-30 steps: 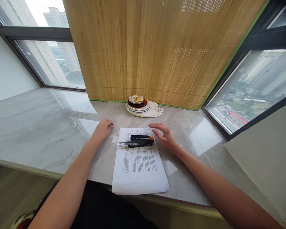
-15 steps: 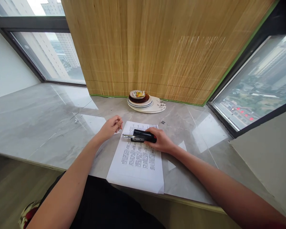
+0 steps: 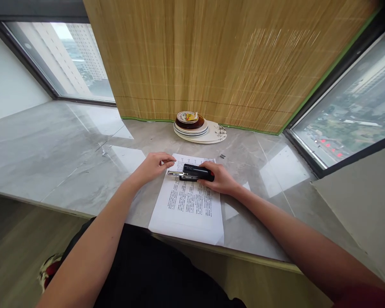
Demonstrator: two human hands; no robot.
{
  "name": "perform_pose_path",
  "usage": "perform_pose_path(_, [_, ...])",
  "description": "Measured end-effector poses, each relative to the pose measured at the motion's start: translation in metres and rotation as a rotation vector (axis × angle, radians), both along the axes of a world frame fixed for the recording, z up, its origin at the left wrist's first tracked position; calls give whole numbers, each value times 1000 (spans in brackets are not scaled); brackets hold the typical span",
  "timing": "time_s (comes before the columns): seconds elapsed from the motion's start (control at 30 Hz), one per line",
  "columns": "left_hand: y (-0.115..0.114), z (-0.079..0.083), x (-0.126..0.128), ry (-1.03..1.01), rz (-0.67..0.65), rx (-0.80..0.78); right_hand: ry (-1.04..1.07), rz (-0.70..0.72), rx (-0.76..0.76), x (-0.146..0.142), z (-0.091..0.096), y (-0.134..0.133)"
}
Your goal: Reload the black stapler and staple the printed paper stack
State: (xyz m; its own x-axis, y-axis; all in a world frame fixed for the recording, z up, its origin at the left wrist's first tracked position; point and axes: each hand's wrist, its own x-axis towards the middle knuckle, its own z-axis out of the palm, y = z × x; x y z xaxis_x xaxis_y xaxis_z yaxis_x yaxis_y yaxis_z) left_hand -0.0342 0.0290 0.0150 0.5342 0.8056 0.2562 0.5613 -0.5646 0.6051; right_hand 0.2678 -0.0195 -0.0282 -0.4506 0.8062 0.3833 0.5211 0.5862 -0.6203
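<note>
Counter (image 3: 83,171): grey, glossy and marbled, overhung by a bamboo blind (image 3: 186,64) at 12 o'clock, where a stack of plates (image 3: 192,129) is set.
Stapler (image 3: 192,171): black, laid crosswise on the upper part of the printed paper (image 3: 186,224), its silver end pointed to 9 o'clock. Moderate weight and a stiff, rather slick casing are to be expected; it is best gripped by the thick end at 3 o'clock, clear of the silver part.
Paper: likely light, limp and easily slid or creased, so best steadied flat by its margins. Its lower end is brought to the counter's front edge at 6 o'clock; the number of sheets cannot be told.
Right hand (image 3: 220,177): clamped around the stapler's thick end, with the thumb placed on the near side.
Left hand (image 3: 155,165): half open, fingers loosely bent, held at the paper's 11 o'clock corner; whether the sheet is touched cannot be told.
</note>
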Motion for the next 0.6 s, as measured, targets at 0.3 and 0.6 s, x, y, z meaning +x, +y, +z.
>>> perform_pose_path(0.3, [-10, -1, 9, 108, -195, 67, -1, -1, 15, 0, 0, 0])
perform_pose_path(0.6, [-8, -8, 12, 65, -216, 78, 4, 0, 16, 0, 0, -1])
